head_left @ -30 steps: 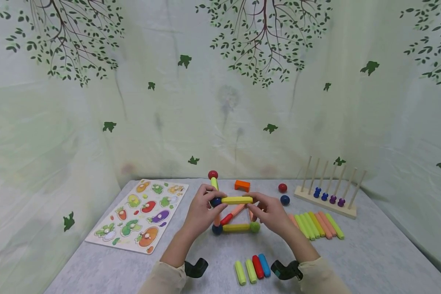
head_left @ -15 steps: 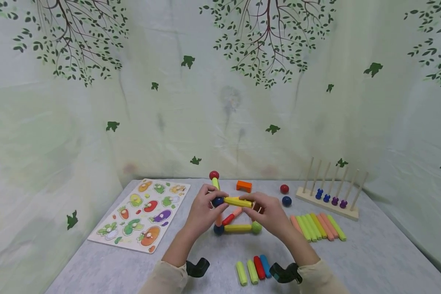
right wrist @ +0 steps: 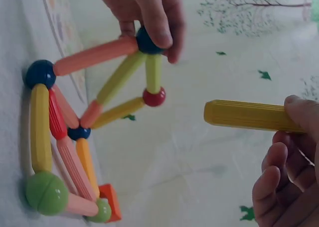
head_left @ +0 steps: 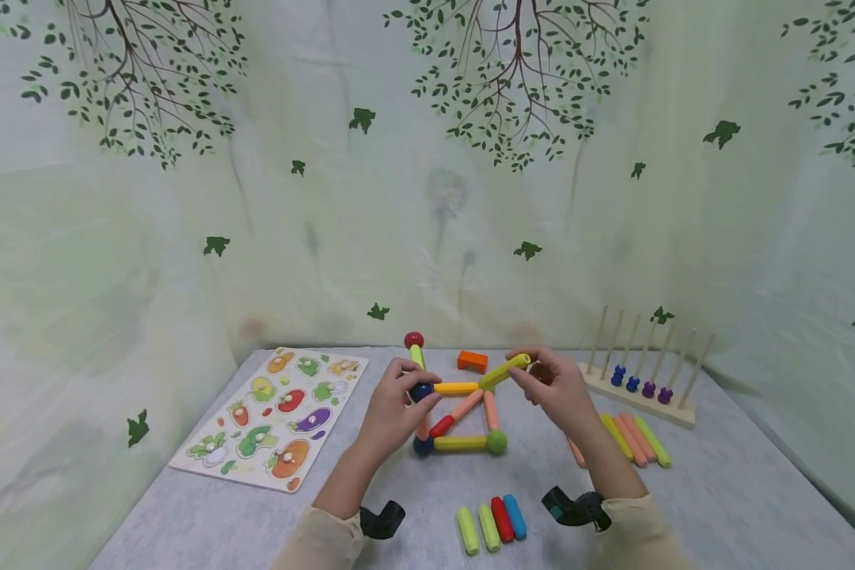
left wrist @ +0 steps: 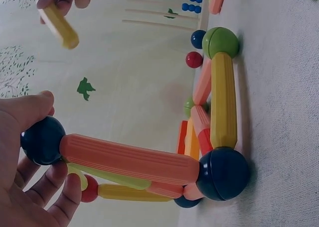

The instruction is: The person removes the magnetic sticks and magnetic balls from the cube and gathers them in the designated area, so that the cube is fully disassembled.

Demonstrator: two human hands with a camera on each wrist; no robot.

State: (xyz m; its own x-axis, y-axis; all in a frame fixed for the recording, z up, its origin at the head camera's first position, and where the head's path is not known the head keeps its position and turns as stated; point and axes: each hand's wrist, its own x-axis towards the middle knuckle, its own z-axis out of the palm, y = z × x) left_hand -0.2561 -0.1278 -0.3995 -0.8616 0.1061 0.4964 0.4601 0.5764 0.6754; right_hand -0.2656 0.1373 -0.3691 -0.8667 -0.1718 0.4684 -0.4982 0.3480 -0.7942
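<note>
Yellow stick, pinched at one end between the thumb and curled fingers of the right hand, is raised and tilted just right of the rod-and-ball frame, clear of it. Half a second earlier this stick lay level across the top of the frame, bridging from the dark blue ball; it has since come off, so that top edge stands open and the frame has one member fewer. Left hand remains closed round the dark blue ball at the frame's upper left corner, thumb and fingertips gripping it and steadying the whole. A green ball marks the frame's near right corner. The frame sits on a grey table. Left of the frame lies a vegetable puzzle board; in front of it four short sticks; right of it a row of long sticks and a wooden peg rack; behind it an orange block. A leaf-printed cloth backdrop encloses the table.
</note>
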